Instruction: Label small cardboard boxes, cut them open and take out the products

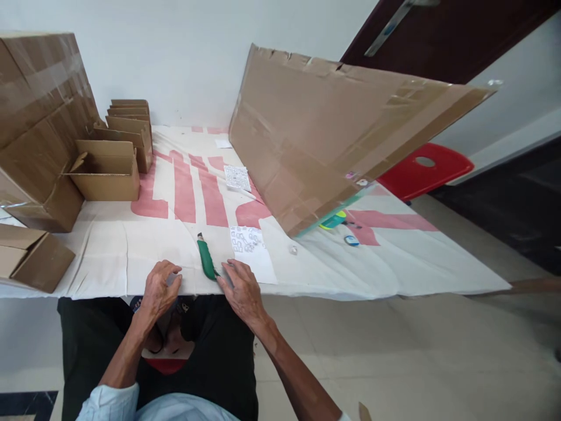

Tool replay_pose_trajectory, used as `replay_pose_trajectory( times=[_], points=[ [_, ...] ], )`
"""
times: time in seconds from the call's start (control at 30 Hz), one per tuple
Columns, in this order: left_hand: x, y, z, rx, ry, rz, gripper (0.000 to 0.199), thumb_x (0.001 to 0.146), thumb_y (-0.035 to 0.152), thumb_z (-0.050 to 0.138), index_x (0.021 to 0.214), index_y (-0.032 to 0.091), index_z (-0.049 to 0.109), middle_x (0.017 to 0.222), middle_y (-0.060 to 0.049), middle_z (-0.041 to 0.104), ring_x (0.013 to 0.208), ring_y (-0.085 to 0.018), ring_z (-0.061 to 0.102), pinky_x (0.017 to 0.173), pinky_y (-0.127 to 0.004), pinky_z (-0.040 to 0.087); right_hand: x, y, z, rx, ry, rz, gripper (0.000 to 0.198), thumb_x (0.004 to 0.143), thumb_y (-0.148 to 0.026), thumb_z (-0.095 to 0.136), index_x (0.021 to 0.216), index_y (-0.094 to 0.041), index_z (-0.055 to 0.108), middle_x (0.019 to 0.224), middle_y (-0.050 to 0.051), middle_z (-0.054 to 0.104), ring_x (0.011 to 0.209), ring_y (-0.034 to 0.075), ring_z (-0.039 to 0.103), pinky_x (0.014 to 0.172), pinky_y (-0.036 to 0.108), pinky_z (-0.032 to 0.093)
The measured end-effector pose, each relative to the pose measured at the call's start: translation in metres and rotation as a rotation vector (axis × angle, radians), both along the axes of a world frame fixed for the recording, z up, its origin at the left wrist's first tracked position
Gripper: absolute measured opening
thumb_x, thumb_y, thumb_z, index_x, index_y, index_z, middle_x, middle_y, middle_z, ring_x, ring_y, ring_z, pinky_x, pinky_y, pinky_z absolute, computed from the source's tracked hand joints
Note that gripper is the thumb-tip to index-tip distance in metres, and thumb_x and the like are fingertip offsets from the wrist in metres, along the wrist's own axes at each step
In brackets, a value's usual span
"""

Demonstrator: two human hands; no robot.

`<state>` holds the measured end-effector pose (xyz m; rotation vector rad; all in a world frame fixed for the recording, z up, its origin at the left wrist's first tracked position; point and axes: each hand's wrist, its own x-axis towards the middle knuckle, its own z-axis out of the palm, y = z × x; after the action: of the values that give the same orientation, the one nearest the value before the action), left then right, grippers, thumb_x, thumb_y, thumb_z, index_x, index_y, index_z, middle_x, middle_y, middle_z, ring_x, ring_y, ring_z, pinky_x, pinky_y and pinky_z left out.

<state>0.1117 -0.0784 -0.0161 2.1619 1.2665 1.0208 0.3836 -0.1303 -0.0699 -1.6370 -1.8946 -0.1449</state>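
Note:
A green utility knife (205, 257) lies on the cloth between my two hands, its dark tip pointing away from me. Just left of it, my left hand (161, 287) hovers or rests at the table's front edge, fingers loosely bent, thumb apart, holding nothing. My right hand (242, 292) is by the knife's near end, fingers apart, over the corner of a white sheet with drawings (252, 254). Whether its fingertips touch the knife I cannot tell. Beyond the sheet lies a smaller patterned paper (237, 177).
A big cardboard panel (324, 134) leans over the table's right half. Several open small boxes (107, 187) and large cartons (44, 134) line the left, with another box (39, 263) in front. A tape roll (351, 240) and a red stool (425, 169) are at right.

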Motion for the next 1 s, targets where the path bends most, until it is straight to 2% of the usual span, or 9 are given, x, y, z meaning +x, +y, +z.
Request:
replay_pose_trajectory(
  times=[0.23, 0.43, 0.63, 0.8, 0.9, 1.0],
  points=[
    [-0.017, -0.012, 0.005, -0.051, -0.038, 0.036, 0.016, 0.092, 0.015, 0.064, 0.097, 0.024, 0.076, 0.095, -0.006, 0.076, 0.095, -0.027, 0.073, 0.086, -0.041, 0.063, 0.007, -0.002, -0.019, 0.044, -0.007, -0.053, 0.04, 0.114, -0.039, 0.047, 0.133, -0.018, 0.076, 0.138, 0.019, 0.075, 0.132, 0.034, 0.068, 0.111, 0.055, 0.057],
    [-0.016, -0.015, -0.001, -0.084, -0.06, 0.035, 0.017, 0.092, 0.014, 0.064, 0.098, 0.023, 0.077, 0.096, -0.008, 0.077, 0.098, -0.028, 0.072, 0.09, -0.043, 0.062, 0.028, -0.012, -0.031, 0.057, -0.029, -0.087, 0.045, 0.115, -0.044, 0.044, 0.129, -0.019, 0.078, 0.137, 0.019, 0.077, 0.129, 0.034, 0.069, 0.109, 0.056, 0.056],
    [-0.009, -0.03, -0.009, -0.123, -0.071, 0.052, 0.018, 0.085, 0.011, 0.071, 0.096, 0.023, 0.078, 0.096, -0.01, 0.077, 0.094, -0.027, 0.073, 0.091, -0.044, 0.062, 0.038, -0.019, -0.025, 0.165, 0.044, 0.004, 0.035, 0.109, -0.041, 0.055, 0.124, -0.02, 0.078, 0.121, 0.018, 0.079, 0.115, 0.035, 0.072, 0.104, 0.055, 0.058],
    [-0.013, -0.04, -0.018, -0.112, -0.073, 0.076, 0.018, 0.085, 0.012, 0.073, 0.099, 0.021, 0.079, 0.098, -0.012, 0.077, 0.096, -0.029, 0.073, 0.094, -0.048, 0.062, 0.007, -0.003, -0.011, 0.154, 0.09, 0.1, 0.037, 0.107, -0.043, 0.061, 0.131, -0.019, 0.074, 0.127, 0.02, 0.075, 0.117, 0.037, 0.07, 0.102, 0.054, 0.058],
    [-0.032, -0.048, -0.009, -0.032, -0.096, 0.191, 0.019, 0.089, 0.016, 0.072, 0.105, 0.023, 0.079, 0.107, -0.012, 0.075, 0.102, -0.029, 0.072, 0.096, -0.047, 0.062, -0.014, 0.009, -0.01, 0.129, 0.065, 0.122, 0.044, 0.106, -0.05, 0.059, 0.133, -0.018, 0.073, 0.126, 0.021, 0.073, 0.117, 0.039, 0.067, 0.1, 0.055, 0.057],
    [-0.075, -0.051, 0.021, 0.143, -0.049, 0.451, 0.019, 0.096, 0.022, 0.069, 0.112, 0.025, 0.077, 0.116, -0.013, 0.072, 0.112, -0.03, 0.07, 0.102, -0.05, 0.06, -0.023, 0.019, -0.018, 0.12, 0.056, 0.099, 0.046, 0.105, -0.051, 0.056, 0.134, -0.017, 0.072, 0.122, 0.021, 0.073, 0.113, 0.039, 0.066, 0.096, 0.054, 0.056]
  ],
)
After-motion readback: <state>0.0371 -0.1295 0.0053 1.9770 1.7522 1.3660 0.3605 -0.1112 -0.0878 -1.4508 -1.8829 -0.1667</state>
